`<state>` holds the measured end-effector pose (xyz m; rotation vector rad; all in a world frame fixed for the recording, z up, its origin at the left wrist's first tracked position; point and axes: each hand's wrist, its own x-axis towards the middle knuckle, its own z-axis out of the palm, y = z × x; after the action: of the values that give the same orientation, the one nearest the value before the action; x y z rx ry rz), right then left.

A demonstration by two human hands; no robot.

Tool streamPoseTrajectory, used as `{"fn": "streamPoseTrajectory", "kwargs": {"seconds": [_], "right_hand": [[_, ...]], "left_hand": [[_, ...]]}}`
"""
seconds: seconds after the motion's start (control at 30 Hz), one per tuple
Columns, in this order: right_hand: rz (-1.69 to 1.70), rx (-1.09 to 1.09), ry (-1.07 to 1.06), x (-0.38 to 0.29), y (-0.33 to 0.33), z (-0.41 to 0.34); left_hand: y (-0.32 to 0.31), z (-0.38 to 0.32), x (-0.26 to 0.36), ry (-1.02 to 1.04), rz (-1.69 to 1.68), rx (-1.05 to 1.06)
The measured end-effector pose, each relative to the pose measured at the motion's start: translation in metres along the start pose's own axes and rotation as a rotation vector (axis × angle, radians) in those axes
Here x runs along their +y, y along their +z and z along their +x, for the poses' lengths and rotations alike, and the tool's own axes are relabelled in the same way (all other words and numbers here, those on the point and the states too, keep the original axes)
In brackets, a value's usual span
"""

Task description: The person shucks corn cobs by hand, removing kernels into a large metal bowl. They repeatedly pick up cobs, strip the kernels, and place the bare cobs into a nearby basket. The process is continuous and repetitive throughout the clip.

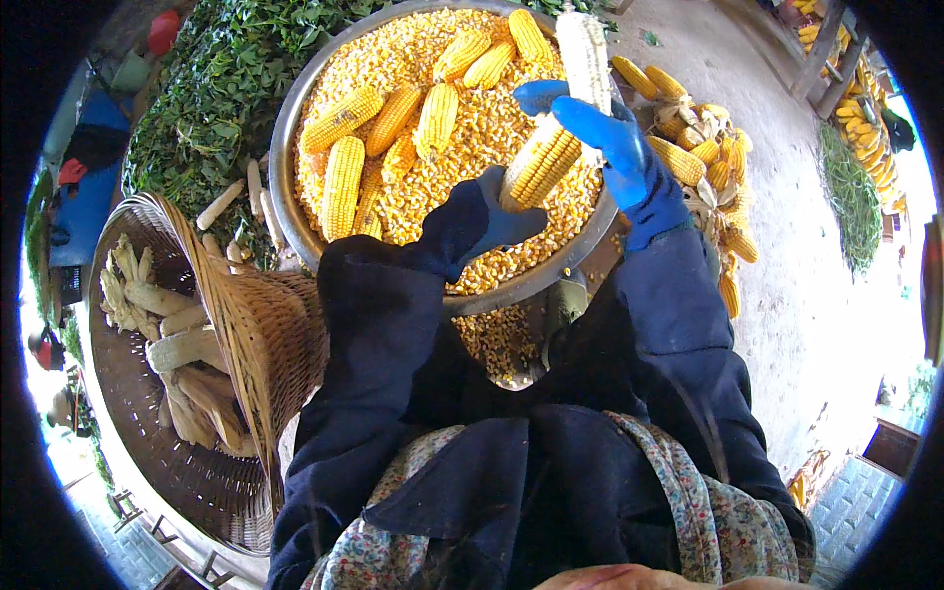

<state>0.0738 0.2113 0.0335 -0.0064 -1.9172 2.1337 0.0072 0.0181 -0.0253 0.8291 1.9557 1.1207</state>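
A wide metal basin (509, 296) holds loose corn kernels (413, 55), with several yellow corn cobs (343, 188) lying on top. My left hand (479, 221), in a dark blue glove, is closed round the lower end of a corn cob (542, 166) that still bears kernels. In a brighter blue glove, my right hand (608, 136) grips a pale bare cob (585, 55), which lies against the upper end of the yellow one. Both cobs are over the right part of the basin. The glove hides where they meet.
At left a tipped wicker basket (243, 346) holds bare cobs and husks (184, 354). Bare cobs (221, 204) lie between it and the basin, by a heap of green leaves (214, 110). Husked corn (708, 158) is piled right of the basin. More kernels (501, 339) lie below its near rim.
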Motion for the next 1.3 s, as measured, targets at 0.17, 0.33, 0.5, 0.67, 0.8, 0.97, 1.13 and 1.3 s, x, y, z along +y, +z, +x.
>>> {"fn": "streamPoseTrajectory", "kwargs": {"seconds": [0.17,0.33,0.5,0.67,0.8,0.97,1.13,1.3], "right_hand": [[-0.138,0.184,0.175,0.023,0.006,0.011],[-0.174,0.28,0.184,0.027,0.03,0.009],[-0.198,0.252,0.089,0.048,0.012,0.01],[0.063,0.082,-0.037,0.028,-0.005,0.011],[-0.209,-0.031,-0.078,0.004,0.005,-0.003],[-0.257,0.173,0.114,0.038,0.004,0.004],[-0.284,0.473,0.258,0.069,0.021,0.014],[0.202,0.475,0.177,0.062,0.005,0.018]], "left_hand": [[0.01,-0.006,0.01,-0.008,0.276,0.1],[0.025,-0.003,-0.018,0.132,0.422,0.3],[0.028,0.001,-0.02,0.256,0.598,0.454],[0.004,0.005,-0.001,-0.025,0.203,0.128],[-0.009,-0.012,0.026,-0.119,-0.391,-0.209],[0.005,-0.006,0.017,-0.079,0.056,-0.063],[0.021,-0.006,-0.006,-0.015,0.496,0.165],[0.021,-0.002,-0.016,0.06,0.574,0.232]]}}
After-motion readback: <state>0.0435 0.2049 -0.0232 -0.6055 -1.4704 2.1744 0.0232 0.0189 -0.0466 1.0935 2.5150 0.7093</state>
